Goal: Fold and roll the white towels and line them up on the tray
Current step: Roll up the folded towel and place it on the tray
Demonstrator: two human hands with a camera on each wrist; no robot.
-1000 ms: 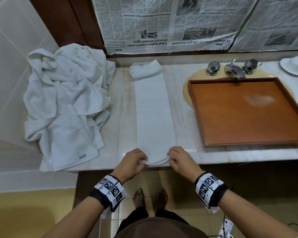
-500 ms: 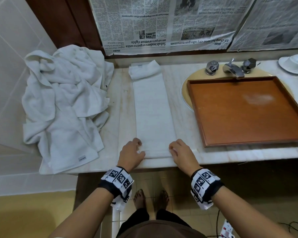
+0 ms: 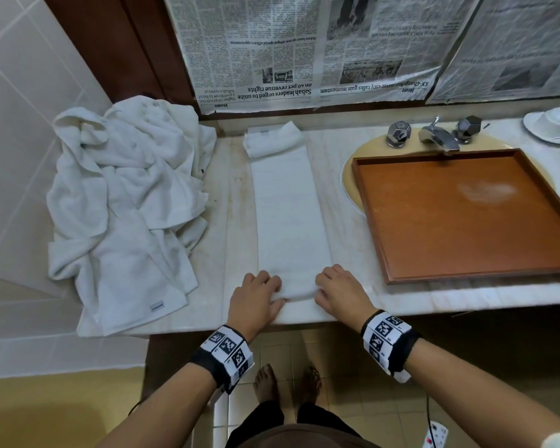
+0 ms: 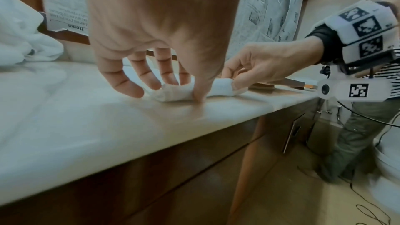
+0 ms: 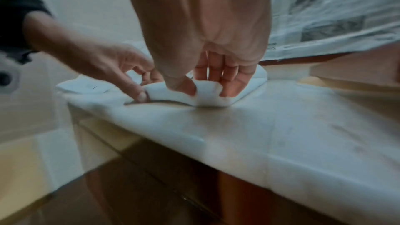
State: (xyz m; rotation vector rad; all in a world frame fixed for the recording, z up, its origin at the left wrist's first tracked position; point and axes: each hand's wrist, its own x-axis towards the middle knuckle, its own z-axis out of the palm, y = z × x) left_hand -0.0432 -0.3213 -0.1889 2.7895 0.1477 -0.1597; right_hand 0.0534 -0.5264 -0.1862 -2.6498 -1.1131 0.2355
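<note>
Marble countertop (image 3: 346, 202) spans the middle of the head view, pale and veined, under sheets of newspaper (image 3: 272, 53) taped along the top of the frame. Next in size, a crumpled heap of white towels (image 3: 123, 202) fills the left side, draped over the counter's left end. At right of centre a brown wooden tray (image 3: 385, 227) sits over the sink basin, its bottom bare, with a chrome faucet (image 3: 437, 137) just above it and a white cup and saucer (image 3: 553, 124) in the upper right corner. Between heap and tray, a folded towel strip (image 3: 288, 205) runs from the back wall down to the counter's near edge, its far end bunched up and its near end curled into a small roll. The left hand (image 3: 256, 299) pinches the left end of that roll, thumb in front and fingers curled over the top; the right hand (image 3: 340, 292) grips the right end the same way, thumb tucked into the cloth.
</note>
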